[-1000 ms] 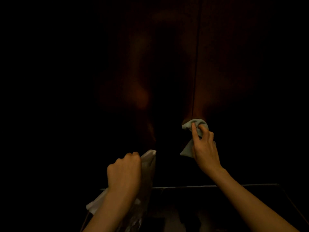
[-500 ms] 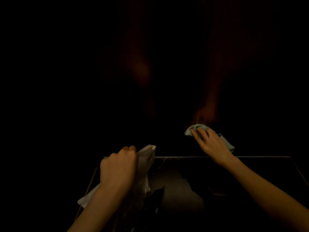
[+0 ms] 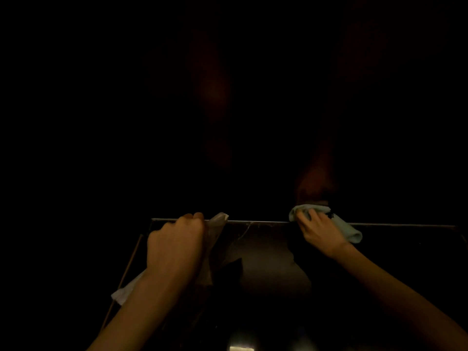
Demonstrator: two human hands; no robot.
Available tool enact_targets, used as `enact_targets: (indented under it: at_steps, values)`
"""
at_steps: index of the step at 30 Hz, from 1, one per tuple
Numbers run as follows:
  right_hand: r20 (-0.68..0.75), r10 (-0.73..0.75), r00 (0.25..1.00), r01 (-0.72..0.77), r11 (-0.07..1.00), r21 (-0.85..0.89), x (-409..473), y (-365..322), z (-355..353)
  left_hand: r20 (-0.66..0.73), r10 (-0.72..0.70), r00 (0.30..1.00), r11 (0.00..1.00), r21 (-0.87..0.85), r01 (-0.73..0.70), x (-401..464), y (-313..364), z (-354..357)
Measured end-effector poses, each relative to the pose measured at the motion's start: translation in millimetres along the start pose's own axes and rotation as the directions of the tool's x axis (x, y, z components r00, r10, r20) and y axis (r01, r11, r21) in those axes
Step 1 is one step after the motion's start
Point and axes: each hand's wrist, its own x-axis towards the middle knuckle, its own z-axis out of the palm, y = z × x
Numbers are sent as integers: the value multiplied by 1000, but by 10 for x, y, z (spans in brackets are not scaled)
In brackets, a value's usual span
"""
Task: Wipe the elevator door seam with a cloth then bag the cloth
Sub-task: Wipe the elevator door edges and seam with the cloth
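The scene is very dark. My right hand presses a pale grey-green cloth against the bottom of the dark elevator door, just above the metal sill line. Its fingers curl over the bunched cloth, and a tail of cloth hangs out to the right of the wrist. The door seam itself is lost in the darkness. My left hand is a fist gripping a thin whitish plastic bag, which hangs down past the wrist to the lower left.
The sill line runs across the view at hand height. Below it lies a dark reflective floor with a thin bright edge slanting at the left. A small lit patch shows at the bottom edge.
My right hand has slid the cloth down the door from mid-height to the sill. The view has tilted downward, and my left hand kept its grip on the bag.
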Motion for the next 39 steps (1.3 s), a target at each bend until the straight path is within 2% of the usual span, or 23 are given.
enact_targets:
  at_steps: [3, 6, 10, 13, 16, 19, 23, 33, 39]
  values:
    - [104, -37, 994, 48, 994, -101, 22, -78, -34, 34, 3, 999, 1000, 16, -4, 29, 21, 49]
    - [183, -178, 967, 205, 968, -143, 62, -93, 47, 51, -2, 999, 1000, 4, 2, 84, 10, 96]
    - [148, -229, 962, 256, 945, -205, 31, 65, -78, 72, -44, 996, 998, -31, 47, 165, 68, 106]
    - [-53, -211, 976, 191, 948, -254, -17, 315, -377, 71, -62, 996, 997, -39, 64, 189, 163, 82]
    - [-239, -244, 940, 177, 946, -270, -63, 575, -657, 39, -47, 998, 999, 9, 46, 184, 207, 17]
    - [-409, -254, 877, 131, 944, -304, -97, 737, -955, 4, 44, 999, 997, 59, -44, 216, 221, -133]
    - [-556, -210, 804, 52, 957, -286, -169, 958, -1394, -8, 123, 992, 989, 89, -122, 374, 174, -383]
    - [-676, -293, 677, -47, 899, -436, -288, 1634, -2479, -4, 69, 998, 997, 41, -68, 610, 138, -957]
    - [-664, -348, 662, -141, 812, -566, -305, 2073, -3160, -22, 75, 997, 996, -50, -76, 620, 162, -1115]
